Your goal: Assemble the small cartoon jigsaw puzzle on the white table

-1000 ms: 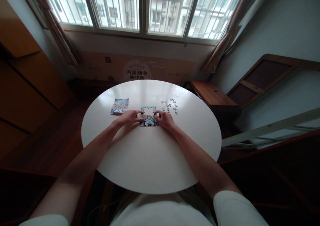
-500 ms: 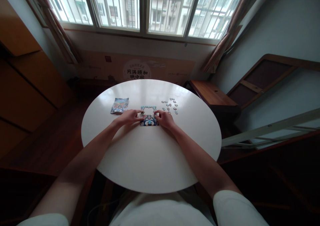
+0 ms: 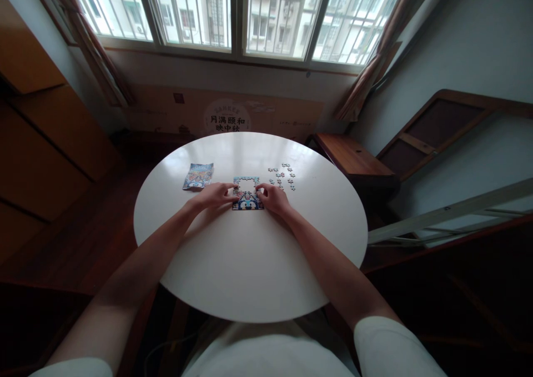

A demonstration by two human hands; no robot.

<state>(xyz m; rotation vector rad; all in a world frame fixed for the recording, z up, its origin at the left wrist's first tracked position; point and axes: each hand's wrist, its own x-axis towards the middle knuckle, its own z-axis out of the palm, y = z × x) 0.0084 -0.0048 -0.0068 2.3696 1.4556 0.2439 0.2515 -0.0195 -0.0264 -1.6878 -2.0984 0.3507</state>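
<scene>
**Jigsaw puzzle half built, a hand at each side**

Jigsaw puzzle (image 3: 249, 201) lies flat on the round white table (image 3: 250, 266). Its lower part is filled with a blue picture, and above that only the border frames a bare patch of tabletop.

The left hand (image 3: 214, 195) rests against the puzzle's left edge with its fingers curled and drawn close, their tips on the pieces. The right hand (image 3: 272, 198) mirrors it at the puzzle's right edge, thumb and forefinger meeting at the border. Whether either hand pinches a loose piece is too small to tell.

Just right of the puzzle and a little beyond it, loose pieces (image 3: 283, 177) lie scattered. Left of the puzzle, apart from it, lies a printed packet (image 3: 198, 176). Well beyond the puzzle, a cardboard box (image 3: 227, 119) with printed characters stands under the window (image 3: 237, 10).
</scene>
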